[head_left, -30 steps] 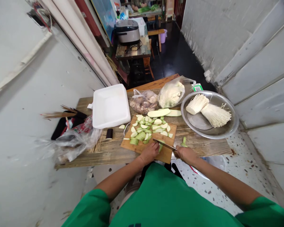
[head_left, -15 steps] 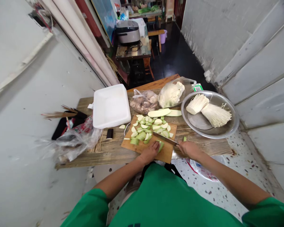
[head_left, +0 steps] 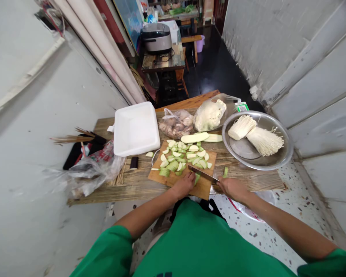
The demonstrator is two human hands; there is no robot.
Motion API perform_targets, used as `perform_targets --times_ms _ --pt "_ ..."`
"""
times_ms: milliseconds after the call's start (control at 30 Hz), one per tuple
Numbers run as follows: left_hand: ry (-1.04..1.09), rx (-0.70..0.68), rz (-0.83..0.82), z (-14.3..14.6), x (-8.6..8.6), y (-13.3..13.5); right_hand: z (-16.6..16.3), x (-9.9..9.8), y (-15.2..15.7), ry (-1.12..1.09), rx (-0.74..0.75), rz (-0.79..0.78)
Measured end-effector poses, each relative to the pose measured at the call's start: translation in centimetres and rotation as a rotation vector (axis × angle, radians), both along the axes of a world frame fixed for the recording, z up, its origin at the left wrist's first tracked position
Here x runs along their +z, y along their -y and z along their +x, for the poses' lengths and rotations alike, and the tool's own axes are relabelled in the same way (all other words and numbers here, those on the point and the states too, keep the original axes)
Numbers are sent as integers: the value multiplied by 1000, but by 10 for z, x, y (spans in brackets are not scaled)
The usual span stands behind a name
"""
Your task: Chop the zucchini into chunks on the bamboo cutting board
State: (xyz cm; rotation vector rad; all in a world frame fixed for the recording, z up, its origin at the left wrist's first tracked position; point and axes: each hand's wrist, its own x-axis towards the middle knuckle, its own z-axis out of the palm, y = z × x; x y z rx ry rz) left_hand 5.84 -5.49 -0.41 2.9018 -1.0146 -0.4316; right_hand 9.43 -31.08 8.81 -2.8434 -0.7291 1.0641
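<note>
A wooden cutting board (head_left: pixel 203 188) lies at the near edge of a low plank table (head_left: pixel 138 184). Several pale green vegetable slices (head_left: pixel 181 156) are heaped on its far half. My left hand (head_left: pixel 184 185) is closed on a small green vegetable piece (head_left: pixel 196 178) at the board's near side. My right hand (head_left: pixel 233 188) grips a knife (head_left: pixel 203 174), blade slanting left over that piece. Two long peeled halves (head_left: pixel 200 137) lie beyond the board.
A steel basin (head_left: pixel 281 159) holds two enoki bunches (head_left: pixel 255 134). A white foam box (head_left: pixel 136 129), a bag of mushrooms (head_left: pixel 175 123) and a bagged cabbage (head_left: pixel 210 114) sit behind. Skewers and plastic bags (head_left: pixel 86 169) lie left. A rice cooker (head_left: pixel 156 36) stands further back.
The knife rose toward the slice heap, then came back down over the piece under my left hand. A loose green strip now shows beside the board at right.
</note>
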Motion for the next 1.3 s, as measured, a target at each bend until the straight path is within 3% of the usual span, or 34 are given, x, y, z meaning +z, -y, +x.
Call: perform_targets --times_ms 300,400,733,867,1133,1300 --pt "-22 17 1 -1 4 1 6 -37 -4 -5 27 -22" --pt "-27 33 18 2 2 4 10 -32 0 10 40 -8" --pt "-49 32 -8 5 -1 7 3 8 -3 26 53 -46" --pt "-60 4 -2 5 2 5 0 6 -3 14 26 -38" --pt "-107 33 -29 5 -2 6 1 -23 -11 -24 -2 -70" --pt "-112 12 10 5 0 4 6 -15 -12 15 43 -42"
